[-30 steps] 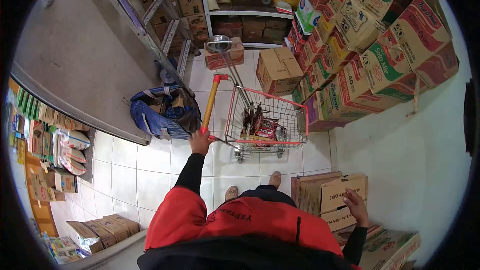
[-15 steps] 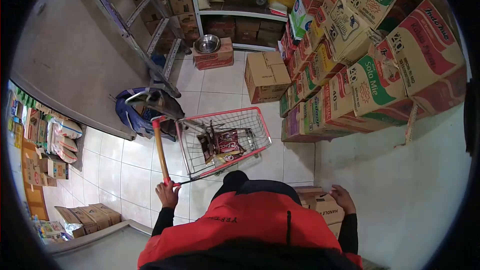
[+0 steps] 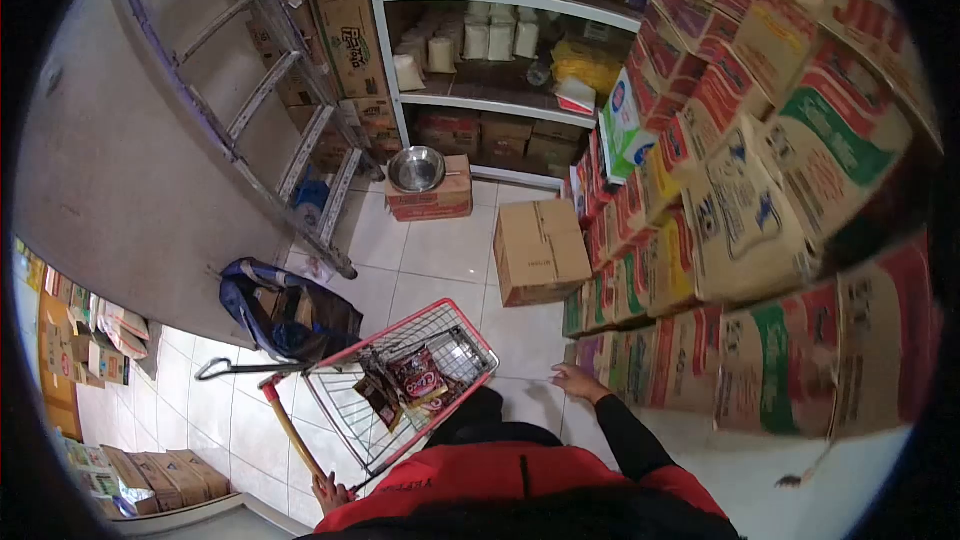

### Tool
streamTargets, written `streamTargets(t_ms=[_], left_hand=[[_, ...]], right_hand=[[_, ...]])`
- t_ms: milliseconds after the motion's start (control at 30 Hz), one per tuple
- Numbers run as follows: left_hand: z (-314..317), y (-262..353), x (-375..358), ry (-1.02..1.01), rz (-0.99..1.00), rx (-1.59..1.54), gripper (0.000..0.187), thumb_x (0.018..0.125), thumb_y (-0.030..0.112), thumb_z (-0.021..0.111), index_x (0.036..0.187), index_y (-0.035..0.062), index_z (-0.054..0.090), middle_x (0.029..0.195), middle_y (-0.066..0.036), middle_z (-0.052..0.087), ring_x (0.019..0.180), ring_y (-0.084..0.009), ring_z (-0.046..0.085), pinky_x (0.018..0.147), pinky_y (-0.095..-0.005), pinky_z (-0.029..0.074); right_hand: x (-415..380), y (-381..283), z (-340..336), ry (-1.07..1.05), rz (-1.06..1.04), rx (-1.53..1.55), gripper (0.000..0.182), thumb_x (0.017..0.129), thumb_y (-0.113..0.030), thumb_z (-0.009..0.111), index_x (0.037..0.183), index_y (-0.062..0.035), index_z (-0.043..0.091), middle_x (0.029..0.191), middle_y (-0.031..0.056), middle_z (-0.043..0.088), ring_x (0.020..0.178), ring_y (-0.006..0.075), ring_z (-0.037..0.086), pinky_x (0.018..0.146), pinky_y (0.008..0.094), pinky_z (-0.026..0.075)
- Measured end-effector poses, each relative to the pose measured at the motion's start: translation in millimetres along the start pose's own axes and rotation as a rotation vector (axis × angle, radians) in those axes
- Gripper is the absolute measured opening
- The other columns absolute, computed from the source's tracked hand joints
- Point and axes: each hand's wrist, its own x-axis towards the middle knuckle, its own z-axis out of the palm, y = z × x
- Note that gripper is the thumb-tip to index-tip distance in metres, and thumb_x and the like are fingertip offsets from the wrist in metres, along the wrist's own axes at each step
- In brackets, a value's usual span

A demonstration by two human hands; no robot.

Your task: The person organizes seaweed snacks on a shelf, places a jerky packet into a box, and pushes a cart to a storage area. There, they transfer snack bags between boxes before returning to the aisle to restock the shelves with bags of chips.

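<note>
My left hand point(image 3: 328, 490) is closed around the lower end of the cart's handle bar point(image 3: 292, 430). The wire shopping cart point(image 3: 452, 304) has a red rim and stands in front of my legs. Inside it lie a few dark brown packets point(image 3: 417, 377). My right hand point(image 3: 580, 381) is held out in the air right of the cart, fingers apart, with nothing in it. Nearest to it are the lower stacked noodle cartons point(image 3: 680, 355) and a plain closed cardboard box point(image 3: 541, 252) on the floor.
A metal ladder point(image 3: 235, 120) leans at the left, with a blue bag point(image 3: 255, 325) below it. Steel bowls point(image 3: 416, 170) rest on a red-and-brown carton point(image 3: 430, 204). Shelves point(image 3: 480, 100) with white bags stand behind. Tall carton stacks point(image 3: 750, 210) line the right side.
The cart has turned and shifted lower left in view, my left hand staying on its handle. My right hand has swung forward from beside my body. The view has tilted up toward the shelves.
</note>
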Motion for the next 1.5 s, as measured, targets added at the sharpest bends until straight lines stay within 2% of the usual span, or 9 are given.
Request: streamTargets(t_ms=[100, 200, 533, 700, 733, 1000, 1133, 1333, 1500], left_hand=[[11.7, 10.8, 6.6, -0.048, 0.455, 0.804, 0.024, 0.068, 0.02, 0.07, 0.068, 0.0026, 0.053, 0.106, -0.02, 0.056, 0.107, -0.048, 0.047, 0.086, -0.0562, 0.039], [22.3, 37.5, 23.0, -0.212, 0.171, 0.622, 0.022, 0.069, 0.019, 0.069, 0.07, 0.0034, 0.054, 0.102, -0.018, 0.057, 0.103, -0.0451, 0.049, 0.083, -0.0539, 0.04], [65.3, 141.0, 87.7, -0.478, -0.189, 0.568, 0.014, 0.072, 0.016, 0.067, 0.076, 0.0062, 0.057, 0.088, -0.013, 0.061, 0.09, -0.0354, 0.056, 0.071, -0.0462, 0.044], [126.7, 272.5, 220.8, -0.49, 0.127, 0.447, 0.015, 0.073, 0.016, 0.067, 0.081, 0.0083, 0.058, 0.073, -0.009, 0.061, 0.073, -0.0285, 0.059, 0.061, -0.0398, 0.044], [155.5, 299.2, 251.1, -0.406, 0.16, 0.257, 0.016, 0.068, 0.01, 0.068, 0.077, 0.0078, 0.055, 0.071, -0.011, 0.059, 0.07, -0.0326, 0.055, 0.067, -0.0443, 0.042], [395.0, 441.0, 452.3, -0.729, 0.826, -0.003, 0.023, 0.071, 0.012, 0.069, 0.09, 0.0034, 0.061, 0.097, -0.015, 0.058, 0.091, -0.0321, 0.056, 0.081, -0.0436, 0.045], [569.5, 469.5, 459.5, -0.574, 1.299, 0.411, 0.04, 0.082, 0.025, 0.054, 0.115, 0.0026, 0.054, 0.122, -0.018, 0.051, 0.121, -0.0341, 0.041, 0.103, -0.0494, 0.027], [685.4, 476.9, 452.4, -0.976, 0.94, 0.702, 0.047, 0.085, 0.021, 0.048, 0.127, 0.0006, 0.043, 0.142, -0.017, 0.03, 0.13, -0.0351, 0.03, 0.1, -0.0557, 0.028], [708.5, 471.0, 459.6, -0.708, 1.163, 0.467, 0.043, 0.084, 0.018, 0.049, 0.126, 0.0088, 0.047, 0.136, -0.01, 0.036, 0.127, -0.0313, 0.034, 0.099, -0.0512, 0.032]], right_hand=[[69.3, -8.4, -18.9, -0.057, 0.01, 0.023, 0.042, 0.082, -0.026, 0.062, 0.116, -0.0023, 0.053, 0.09, 0.0083, 0.066, 0.075, 0.0215, 0.062, 0.07, 0.0337, 0.049], [161.6, 14.2, -31.4, 0.072, -0.07, -0.152, 0.059, 0.076, -0.044, 0.064, 0.113, 0.0006, 0.053, 0.102, 0.0239, 0.061, 0.098, 0.0356, 0.059, 0.084, 0.0387, 0.047], [401.8, 60.7, -92.1, 0.411, -0.067, -0.201, 0.059, 0.073, -0.026, 0.065, 0.124, -0.0063, 0.044, 0.113, 0.0238, 0.054, 0.107, 0.0388, 0.051, 0.086, 0.0459, 0.045], [434.4, 43.2, -138.0, 0.338, 0.287, -0.317, 0.065, 0.073, -0.024, 0.066, 0.13, -0.0093, 0.039, 0.13, 0.0179, 0.034, 0.115, 0.0402, 0.038, 0.084, 0.0466, 0.045], [467.3, 114.5, -116.9, 0.454, 0.183, -0.259, 0.076, 0.068, -0.024, 0.071, 0.134, -0.0118, 0.034, 0.127, 0.0168, 0.03, 0.115, 0.0405, 0.036, 0.082, 0.049, 0.045], [458.6, 84.0, -164.5, 0.368, 0.44, -0.419, 0.125, 0.054, -0.037, 0.084, 0.145, -0.0192, 0.001, 0.147, 0.0218, 0.001, 0.132, 0.0497, 0.005, 0.085, 0.0672, 0.037], [467.2, 91.7, -184.5, 0.233, 0.506, -0.366, 0.129, 0.054, -0.039, 0.084, 0.144, -0.0191, -0.008, 0.146, 0.0269, -0.004, 0.131, 0.0537, 0.002, 0.089, 0.069, 0.032], [485.4, 130.0, -149.0, 0.331, 0.463, -0.488, 0.113, 0.061, -0.025, 0.075, 0.145, -0.0142, 0.0, 0.145, 0.0272, 0.006, 0.129, 0.0551, 0.008, 0.092, 0.0686, 0.029], [465.9, 136.4, -148.7, 0.637, 0.197, -0.37, 0.077, 0.067, -0.018, 0.066, 0.136, -0.0061, 0.033, 0.138, 0.0241, 0.03, 0.125, 0.045, 0.031, 0.094, 0.0536, 0.038]])
